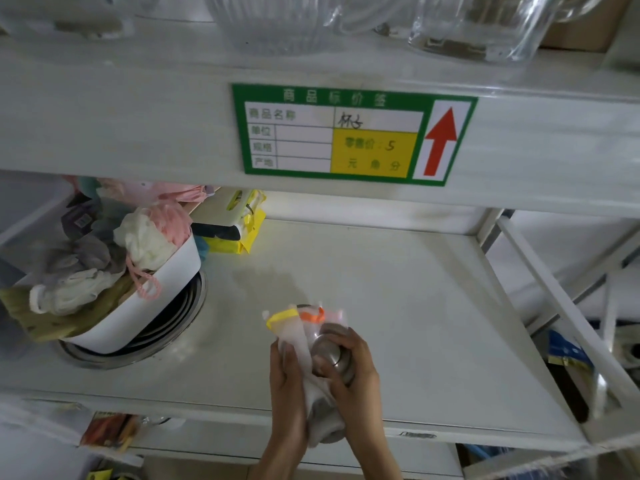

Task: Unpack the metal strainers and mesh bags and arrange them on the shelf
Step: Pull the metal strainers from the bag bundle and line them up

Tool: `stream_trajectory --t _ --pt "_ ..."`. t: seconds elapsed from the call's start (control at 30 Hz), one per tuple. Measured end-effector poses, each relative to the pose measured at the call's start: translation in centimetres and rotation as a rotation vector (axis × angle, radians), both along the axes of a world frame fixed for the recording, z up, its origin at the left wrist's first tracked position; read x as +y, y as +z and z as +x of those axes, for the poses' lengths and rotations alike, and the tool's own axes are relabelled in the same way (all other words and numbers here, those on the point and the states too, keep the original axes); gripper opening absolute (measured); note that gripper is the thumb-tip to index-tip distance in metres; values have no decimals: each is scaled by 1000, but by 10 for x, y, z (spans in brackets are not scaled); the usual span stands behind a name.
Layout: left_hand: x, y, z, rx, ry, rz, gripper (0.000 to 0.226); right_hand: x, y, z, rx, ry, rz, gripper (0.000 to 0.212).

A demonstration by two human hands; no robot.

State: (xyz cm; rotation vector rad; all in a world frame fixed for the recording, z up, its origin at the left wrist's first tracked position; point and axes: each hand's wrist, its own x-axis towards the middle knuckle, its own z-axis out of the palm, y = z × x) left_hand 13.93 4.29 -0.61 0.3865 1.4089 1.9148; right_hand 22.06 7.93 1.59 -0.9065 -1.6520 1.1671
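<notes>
White metal shelf (pixel 398 292) fills most of the frame, its upper board edge carrying a green price label (pixel 353 135) with a red arrow at centre top. Clear glassware (pixel 478 26) stands blurred along the top edge. At the left, a white tub (pixel 156 303) heaped with pink, white and grey mesh bags (pixel 152 233) sits tilted on stacked metal strainers (pixel 173 327). Yellow packets (pixel 242 230) lie behind it. At lower centre, both hands meet over the shelf's front: the left hand (pixel 289 386) has its grip clamped on a bundle of thin mesh bags (pixel 294 327) with yellow and orange trim, and the right hand (pixel 356 372) has its grip closed round a small metal strainer (pixel 334 355) pressed against that bundle
</notes>
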Motion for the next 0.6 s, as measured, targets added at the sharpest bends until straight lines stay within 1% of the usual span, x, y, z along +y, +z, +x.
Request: stream_trajectory --t 0.1,0.23,0.4,0.53,0.6 --pt "8 1 -3 112 9 -24 26 4 0 -3 75 -61 1 29" --pt "12 2 -8 178 20 -21 24 8 -4 -10 148 -217 -40 32" --pt "17 7 -18 290 13 -21 38 13 -8 -19 126 -359 -94 40" --pt "24 12 -28 340 -74 39 28 18 -9 -28 96 -387 -112 38" --pt "26 9 -33 330 -91 34 29 23 -11 -31 56 -373 -104 36"
